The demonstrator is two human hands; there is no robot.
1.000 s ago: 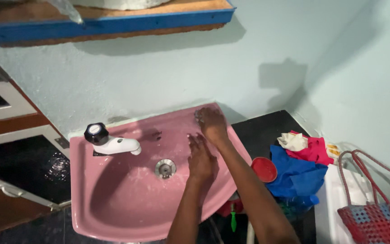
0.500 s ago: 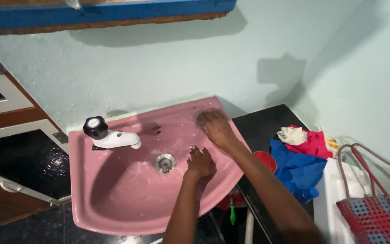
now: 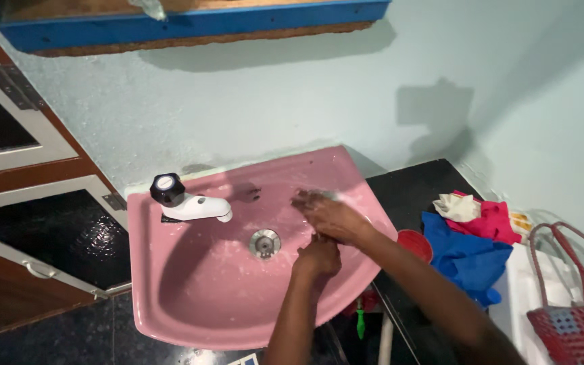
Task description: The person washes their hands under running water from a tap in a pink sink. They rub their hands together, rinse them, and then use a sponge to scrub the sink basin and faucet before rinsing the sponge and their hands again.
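Pink ceramic sink (image 3: 190,297) fills the lower centre of the frame, with one white tap with a black knob (image 3: 187,201) at its upper left rim and one metal drain (image 3: 264,243) at the middle of the bowl. Compared with the view a second earlier, the right hand (image 3: 329,217) has come down from the sink's upper right corner to the inner slope just right of the drain, and the left hand (image 3: 319,257) has drawn back from a flat, spread position to a curled one directly below it, the two now touching or nearly so. This suggests the scrubbing has moved from the rim into the bowl. The right hand lies palm down with fingers pressed over something pale and blurred at its fingertips; whether it grips a scrubber cannot be told. The left hand is loosely clenched, and nothing shows in it. White soapy streaks mark the bowl.

Counted: two hands, both the person's own; one red round lid or cup (image 3: 415,244) at the sink's right edge; one heap of cloths (image 3: 471,236), blue, pink and cream, on the black counter (image 3: 414,189); one woven red and blue basket (image 3: 569,324) at lower right; one blue-edged shelf (image 3: 190,23) along the top; one green-handled tool (image 3: 360,324) below the sink.
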